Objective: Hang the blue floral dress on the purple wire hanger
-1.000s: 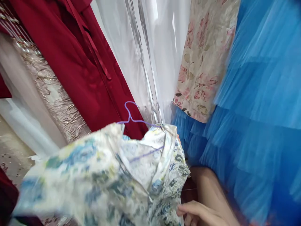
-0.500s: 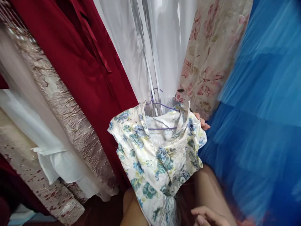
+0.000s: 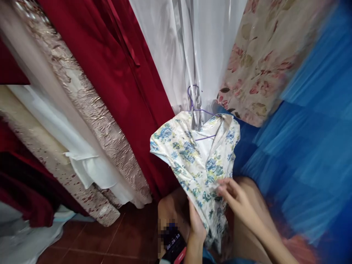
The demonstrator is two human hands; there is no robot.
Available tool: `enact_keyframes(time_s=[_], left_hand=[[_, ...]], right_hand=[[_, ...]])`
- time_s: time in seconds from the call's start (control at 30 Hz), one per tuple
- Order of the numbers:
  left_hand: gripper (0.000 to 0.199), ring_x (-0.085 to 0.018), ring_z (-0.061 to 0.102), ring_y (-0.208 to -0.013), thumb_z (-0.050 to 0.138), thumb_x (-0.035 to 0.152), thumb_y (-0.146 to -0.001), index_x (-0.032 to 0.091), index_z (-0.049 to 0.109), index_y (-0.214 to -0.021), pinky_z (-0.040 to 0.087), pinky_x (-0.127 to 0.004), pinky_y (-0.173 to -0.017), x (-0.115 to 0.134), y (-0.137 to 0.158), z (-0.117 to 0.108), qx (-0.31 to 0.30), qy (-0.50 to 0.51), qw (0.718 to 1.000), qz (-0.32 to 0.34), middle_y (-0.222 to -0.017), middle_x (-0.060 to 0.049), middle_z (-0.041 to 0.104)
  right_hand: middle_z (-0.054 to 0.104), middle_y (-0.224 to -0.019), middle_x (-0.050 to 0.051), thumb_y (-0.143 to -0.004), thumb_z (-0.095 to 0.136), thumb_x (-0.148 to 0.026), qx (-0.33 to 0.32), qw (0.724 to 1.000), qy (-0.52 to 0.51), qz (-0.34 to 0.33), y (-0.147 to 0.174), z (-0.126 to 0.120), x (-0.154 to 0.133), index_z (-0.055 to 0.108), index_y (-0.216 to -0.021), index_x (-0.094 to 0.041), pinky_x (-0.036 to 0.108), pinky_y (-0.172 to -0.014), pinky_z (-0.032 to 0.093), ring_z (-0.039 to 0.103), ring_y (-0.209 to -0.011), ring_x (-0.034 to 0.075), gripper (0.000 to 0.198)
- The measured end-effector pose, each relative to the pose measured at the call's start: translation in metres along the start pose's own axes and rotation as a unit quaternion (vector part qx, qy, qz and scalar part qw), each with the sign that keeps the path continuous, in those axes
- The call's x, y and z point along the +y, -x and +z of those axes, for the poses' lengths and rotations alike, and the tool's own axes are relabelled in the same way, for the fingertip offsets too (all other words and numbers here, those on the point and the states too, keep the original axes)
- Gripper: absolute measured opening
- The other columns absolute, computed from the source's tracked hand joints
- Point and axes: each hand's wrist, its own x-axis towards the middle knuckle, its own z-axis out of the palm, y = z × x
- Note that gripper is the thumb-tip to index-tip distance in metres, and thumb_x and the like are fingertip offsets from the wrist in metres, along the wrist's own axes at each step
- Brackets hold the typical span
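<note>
A white V-neck dress [image 3: 189,154] with blue, green and yellow flowers hangs on a thin purple wire hanger [image 3: 202,110] in front of me, its lower end bunched between my knees. My left hand [image 3: 196,225] is at the dress's left edge, thumb side showing and the other fingers hidden behind the cloth, and it grips the dress there. Over the dress's front, below the neckline, my right hand [image 3: 236,196] is closed in a pinch. A small pale bit shows at its fingertips, too blurred to name.
Long clothes hang close around: a dark red one [image 3: 118,95], a white one [image 3: 156,44], a pink-flowered one [image 3: 253,73] and a blue layered one [image 3: 299,135]. A phone [image 3: 174,242] showing a timer rests at my left thigh. Below lies a red tiled floor [image 3: 121,234].
My right hand has moved up from low right onto the dress's front. My left hand now shows at the dress's left edge. The fingers at the right sleeve are gone. The view has shifted.
</note>
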Motion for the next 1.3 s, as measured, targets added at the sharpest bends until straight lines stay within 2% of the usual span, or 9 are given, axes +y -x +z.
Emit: enact_keyframes(time_s=[0.27,0.43,0.5,0.6,0.67,0.8,0.97,1.13,1.3], left_hand=[[0.046,-0.027,0.048,-0.133,0.071,0.037,-0.081,0.028,0.063,-0.126,0.038,-0.035,-0.112,-0.005,0.028,-0.001,-0.027,-0.122,0.992,0.02,-0.139,-0.008,0.057],[0.049,-0.031,0.055,-0.124,0.07,0.035,-0.081,0.018,0.059,-0.126,0.041,-0.044,-0.109,0.002,0.022,-0.015,-0.005,-0.146,0.989,0.01,-0.127,-0.013,0.063],[0.053,-0.03,0.057,-0.122,0.07,0.034,-0.081,0.018,0.053,-0.129,0.044,-0.043,-0.104,0.011,0.017,-0.019,0.058,-0.171,0.98,0.086,-0.128,-0.013,0.062],[0.055,-0.027,0.054,-0.122,0.069,0.032,-0.082,0.021,0.047,-0.13,0.044,-0.04,-0.102,0.028,0.007,-0.012,0.2,-0.264,0.895,0.299,-0.133,-0.013,0.055],[0.044,-0.025,0.054,-0.117,0.067,0.03,-0.084,0.021,0.051,-0.124,0.044,-0.038,-0.098,0.037,-0.001,0.001,0.182,-0.352,0.842,0.367,-0.128,-0.012,0.056],[0.022,-0.022,0.062,-0.096,0.052,0.022,-0.092,0.019,0.057,-0.113,0.048,-0.032,-0.084,0.044,-0.018,0.029,0.034,-0.446,0.835,0.319,-0.103,-0.009,0.066],[0.011,-0.019,0.06,-0.073,0.047,0.016,-0.091,0.021,0.056,-0.087,0.044,-0.028,-0.067,0.045,-0.028,0.038,0.018,-0.493,0.805,0.331,-0.077,-0.004,0.063],[0.014,-0.021,0.061,-0.077,0.048,0.016,-0.092,0.022,0.057,-0.083,0.043,-0.03,-0.068,0.057,-0.024,0.023,-0.041,-0.598,0.728,0.333,-0.081,-0.005,0.066],[0.018,-0.023,0.061,-0.075,0.049,0.012,-0.09,0.022,0.059,-0.08,0.042,-0.032,-0.066,0.081,-0.023,0.001,-0.094,-0.714,0.6,0.349,-0.078,-0.005,0.066]], right_hand=[[0.06,-0.063,-0.001,-0.092,0.047,-0.04,-0.048,0.961,0.259,-0.079,-0.07,0.013,-0.035,0.055,-0.081,-0.022,0.028,-0.057,0.033,0.054,-0.058,0.017,0.023],[0.055,-0.057,0.0,-0.093,0.045,-0.045,-0.073,0.961,0.26,-0.067,-0.066,0.009,-0.03,0.047,-0.064,-0.021,0.028,-0.054,0.03,0.049,-0.054,0.016,0.037],[0.052,-0.055,-0.001,-0.092,0.048,-0.047,-0.095,0.978,0.18,-0.046,-0.06,0.008,-0.027,0.046,-0.062,-0.021,0.027,-0.053,0.032,0.047,-0.052,0.014,0.039],[0.053,-0.05,-0.003,-0.087,0.056,-0.05,-0.119,0.992,0.032,0.008,-0.051,0.011,-0.026,0.05,-0.064,-0.021,0.026,-0.05,0.033,0.045,-0.046,0.012,0.038],[0.054,-0.047,-0.002,-0.085,0.06,-0.052,-0.124,0.991,-0.027,0.03,-0.047,0.017,-0.028,0.051,-0.062,-0.02,0.025,-0.048,0.033,0.044,-0.044,0.011,0.04],[0.061,-0.051,0.001,-0.085,0.062,-0.05,-0.121,0.988,-0.099,0.009,-0.046,0.028,-0.032,0.057,-0.065,-0.018,0.024,-0.049,0.036,0.05,-0.047,0.012,0.037],[0.06,-0.048,0.0,-0.081,0.067,-0.047,-0.08,0.985,-0.15,0.021,-0.073,0.024,-0.045,0.059,-0.062,-0.017,0.023,-0.04,0.027,0.039,-0.037,0.008,0.037],[0.056,-0.05,-0.001,-0.076,0.072,-0.037,-0.02,0.969,-0.245,-0.019,-0.136,0.0,-0.087,0.061,-0.055,-0.014,0.023,-0.037,0.02,0.029,-0.037,0.003,0.033],[0.055,-0.054,-0.001,-0.076,0.068,-0.023,0.032,0.957,-0.288,-0.021,-0.183,-0.001,-0.133,0.062,-0.06,-0.012,0.021,-0.036,0.016,0.029,-0.037,0.002,0.02]])
